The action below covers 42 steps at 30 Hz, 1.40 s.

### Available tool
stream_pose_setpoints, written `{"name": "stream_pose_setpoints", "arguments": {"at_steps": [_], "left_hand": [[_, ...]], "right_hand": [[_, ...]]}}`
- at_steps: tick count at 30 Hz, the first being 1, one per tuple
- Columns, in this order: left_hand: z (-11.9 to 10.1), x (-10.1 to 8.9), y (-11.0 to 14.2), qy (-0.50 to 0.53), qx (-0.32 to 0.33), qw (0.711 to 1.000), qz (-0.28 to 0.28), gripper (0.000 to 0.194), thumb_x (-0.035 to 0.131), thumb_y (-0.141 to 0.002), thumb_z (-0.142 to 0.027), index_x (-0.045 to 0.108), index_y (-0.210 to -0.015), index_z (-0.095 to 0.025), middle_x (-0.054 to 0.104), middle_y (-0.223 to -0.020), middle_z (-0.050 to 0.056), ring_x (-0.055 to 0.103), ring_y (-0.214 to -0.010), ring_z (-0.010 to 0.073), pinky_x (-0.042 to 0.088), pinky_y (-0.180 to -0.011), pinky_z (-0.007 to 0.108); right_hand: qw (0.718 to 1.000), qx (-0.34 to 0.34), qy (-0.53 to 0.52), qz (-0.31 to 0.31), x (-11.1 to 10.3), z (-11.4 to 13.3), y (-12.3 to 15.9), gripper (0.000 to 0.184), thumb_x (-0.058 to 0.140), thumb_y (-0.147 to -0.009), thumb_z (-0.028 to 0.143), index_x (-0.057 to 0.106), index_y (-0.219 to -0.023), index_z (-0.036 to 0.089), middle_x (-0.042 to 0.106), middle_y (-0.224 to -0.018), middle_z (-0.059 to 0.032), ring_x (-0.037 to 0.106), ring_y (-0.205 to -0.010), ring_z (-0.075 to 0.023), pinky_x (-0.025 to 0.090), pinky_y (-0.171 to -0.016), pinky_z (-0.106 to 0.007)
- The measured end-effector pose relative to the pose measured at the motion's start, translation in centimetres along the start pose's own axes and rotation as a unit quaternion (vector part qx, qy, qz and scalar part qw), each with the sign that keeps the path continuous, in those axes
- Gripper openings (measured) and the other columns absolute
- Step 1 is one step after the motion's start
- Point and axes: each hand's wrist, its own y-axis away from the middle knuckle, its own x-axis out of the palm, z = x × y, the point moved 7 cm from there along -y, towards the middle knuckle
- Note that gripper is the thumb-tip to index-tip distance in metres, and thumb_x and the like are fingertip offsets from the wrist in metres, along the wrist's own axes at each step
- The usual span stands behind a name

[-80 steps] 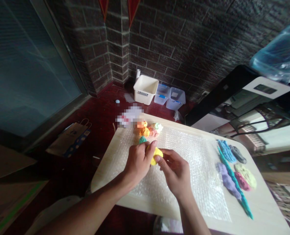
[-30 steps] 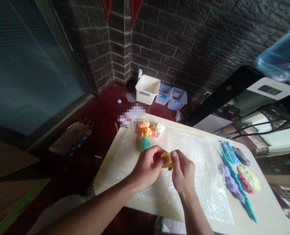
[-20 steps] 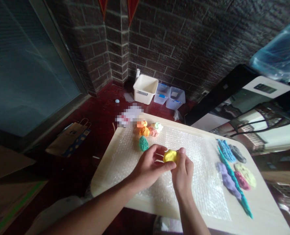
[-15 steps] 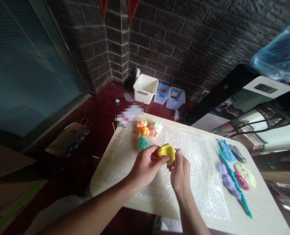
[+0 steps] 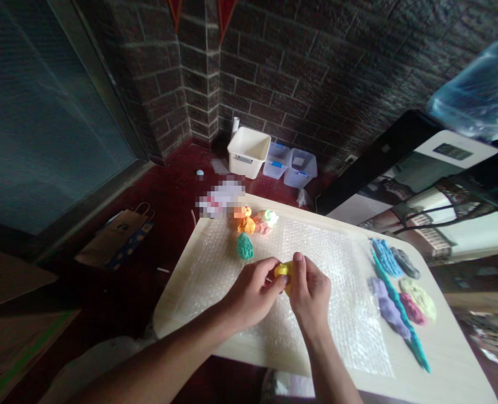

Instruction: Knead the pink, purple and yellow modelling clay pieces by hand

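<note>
A lump of yellow modelling clay (image 5: 283, 270) is pinched between both hands above the table, much of it covered by fingers. My left hand (image 5: 260, 286) grips its left side with thumb and fingers. On the other side my right hand (image 5: 310, 283) is closed round it, the thumb pressed on top. Beneath the hands lies a sheet of bubble wrap (image 5: 337, 303). A green clay lump (image 5: 245, 247) sits just beyond my left hand, with orange clay (image 5: 246, 225), pink clay (image 5: 264, 226) and pale green clay (image 5: 269, 216) behind it.
On the table's right lie a long teal clay roll (image 5: 402, 314), blue clay (image 5: 387, 258), grey clay (image 5: 405, 264), purple clay (image 5: 388, 308), dark pink clay (image 5: 412, 308) and pale yellow clay (image 5: 419, 297). Bins (image 5: 249, 154) stand by the brick wall; a paper bag (image 5: 109, 238) lies left.
The yellow clay was spread wider and more visible; now it is folded smaller and mostly covered. My right hand has closed further over it, its thumb moving up and left.
</note>
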Motion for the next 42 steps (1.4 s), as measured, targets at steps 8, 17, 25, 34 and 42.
{"name": "stream_pose_setpoints", "arguments": {"at_steps": [8,17,25,34,42], "left_hand": [[-0.9,-0.1,0.5,-0.059,-0.004,0.998,-0.033,0.044,0.025,-0.109,-0.058,0.045,-0.09,-0.024,0.058,-0.086,0.003,0.059,-0.082,0.0204,0.046,-0.076,0.035],[-1.7,-0.5,0.2,-0.212,0.03,0.976,-0.042,0.048,0.031,-0.108,-0.051,0.047,-0.073,-0.023,0.06,-0.07,0.004,0.058,-0.07,0.0203,0.038,-0.071,0.036],[-1.4,0.3,0.2,-0.147,0.03,0.989,0.009,0.052,0.035,-0.107,-0.049,0.045,-0.065,-0.021,0.052,-0.059,0.0,0.049,-0.057,0.014,0.031,-0.06,0.031],[-1.7,-0.7,-0.3,-0.052,0.048,0.997,-0.008,0.054,0.042,-0.106,-0.052,0.041,-0.063,-0.02,0.043,-0.057,-0.003,0.042,-0.055,0.0111,0.027,-0.055,0.029],[-1.4,-0.6,0.6,-0.045,-0.013,0.998,-0.045,0.048,0.041,-0.106,-0.061,0.049,-0.08,-0.021,0.052,-0.068,-0.003,0.051,-0.062,0.0135,0.034,-0.058,0.028]], "right_hand": [[0.998,-0.059,0.004,0.004,1.5,1.9,1.8,0.048,0.033,-0.113,0.044,0.047,-0.073,0.023,0.052,-0.057,0.0036,0.048,-0.047,-0.0119,0.032,-0.049,-0.026],[0.998,0.007,-0.057,-0.004,1.5,0.7,2.0,0.057,0.035,-0.111,0.057,0.047,-0.068,0.022,0.052,-0.056,0.002,0.044,-0.05,-0.0122,0.031,-0.049,-0.028],[0.996,0.012,-0.059,0.061,2.5,0.1,2.2,0.062,0.021,-0.112,0.06,0.045,-0.067,0.024,0.046,-0.049,0.0025,0.041,-0.046,-0.0147,0.026,-0.05,-0.033],[0.995,-0.056,-0.057,0.055,1.1,2.5,1.6,0.048,0.036,-0.111,0.051,0.062,-0.087,0.02,0.064,-0.066,0.0004,0.057,-0.056,-0.0136,0.038,-0.055,-0.027],[0.999,-0.021,-0.006,-0.038,0.8,1.6,1.3,0.052,0.045,-0.109,0.049,0.042,-0.065,0.023,0.045,-0.052,0.0058,0.042,-0.046,-0.0102,0.028,-0.048,-0.025]]}}
